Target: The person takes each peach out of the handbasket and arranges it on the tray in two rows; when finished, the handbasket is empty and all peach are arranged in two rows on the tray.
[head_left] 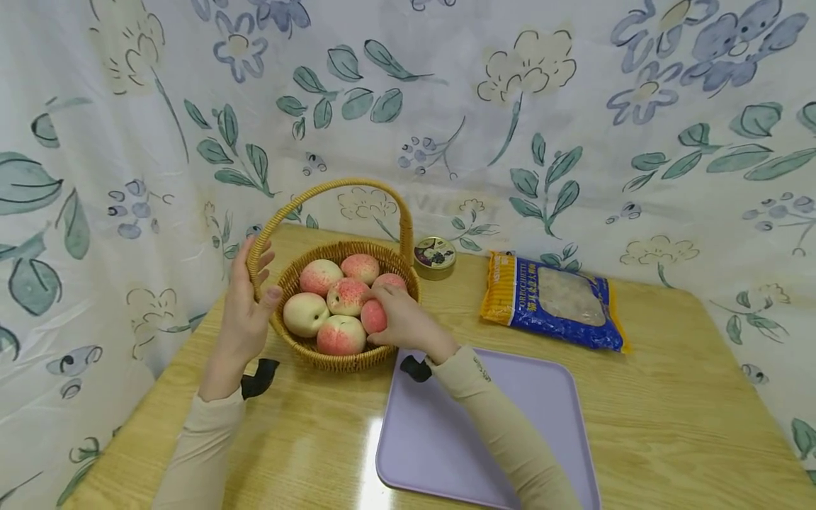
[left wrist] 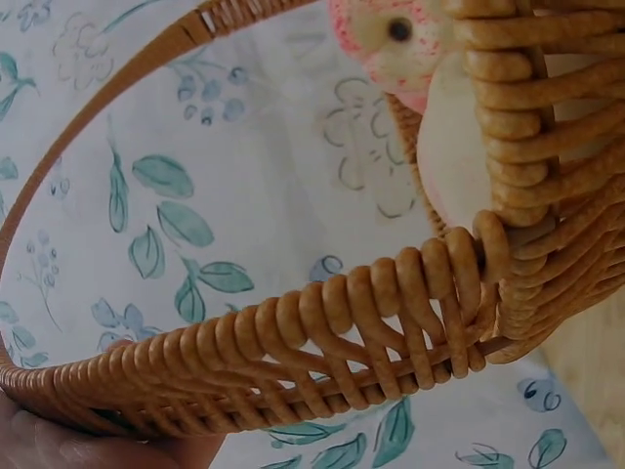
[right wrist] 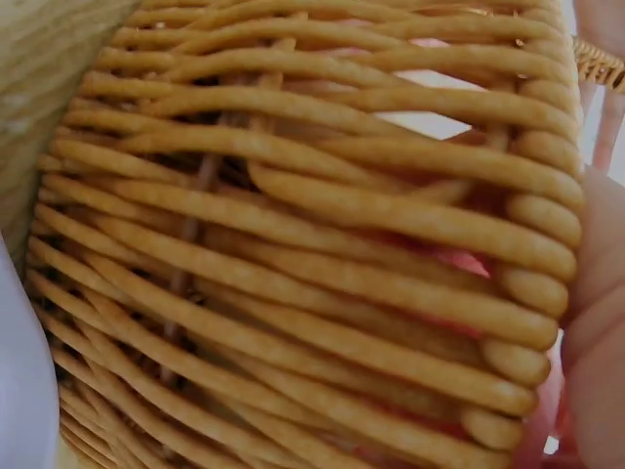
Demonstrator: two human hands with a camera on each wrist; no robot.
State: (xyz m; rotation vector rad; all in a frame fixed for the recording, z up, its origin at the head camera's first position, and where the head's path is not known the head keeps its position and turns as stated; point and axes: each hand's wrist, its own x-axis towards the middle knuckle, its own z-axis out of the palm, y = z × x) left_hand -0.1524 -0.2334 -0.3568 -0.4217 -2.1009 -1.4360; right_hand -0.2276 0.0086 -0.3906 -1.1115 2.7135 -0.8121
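Observation:
A woven wicker basket (head_left: 344, 363) with a tall arched handle (head_left: 357, 183) holds several pink and cream peaches (head_left: 321, 276). My left hand (head_left: 247, 312) is at the left side of the handle, its thumb on the inner side and its fingers on the far side. In the left wrist view, part of that hand (left wrist: 107, 445) shows under the handle. Over the basket's right rim, my right hand (head_left: 404, 319) grips a pink peach (head_left: 373, 316) between thumb and fingers. The right wrist view shows the basket's woven wall (right wrist: 322, 215) close up, with the hand (right wrist: 598, 322) at its rim.
A lilac tray (head_left: 542, 397) lies right of the basket, under my right forearm. Behind it is a blue and yellow bag of orecchiette pasta (head_left: 554, 301). A small round tin (head_left: 435, 258) stands by the basket's back right. A floral curtain (head_left: 446, 142) hangs behind the wooden table (head_left: 676, 397).

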